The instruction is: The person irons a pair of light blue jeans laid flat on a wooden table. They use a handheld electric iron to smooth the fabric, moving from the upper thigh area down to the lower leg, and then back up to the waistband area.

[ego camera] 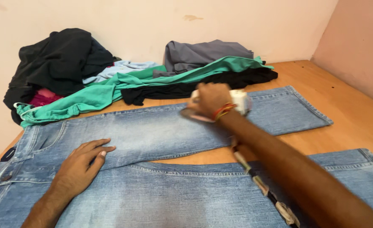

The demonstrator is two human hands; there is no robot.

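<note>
The right hand [209, 101] is closed around a white iron [240, 101] pressed on the far leg of the blue jeans [152, 135] spread across the wooden tabletop [346, 105], while the left hand [83, 162], open and flat, pins the denim near the crotch, apparently to keep it taut, a clothes pile [110, 76] lying behind.

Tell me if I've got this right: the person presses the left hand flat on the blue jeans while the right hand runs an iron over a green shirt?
Not quite. The head view shows the right hand running the iron over the blue jeans, not a green shirt. The left hand does lie flat on the jeans.
</note>
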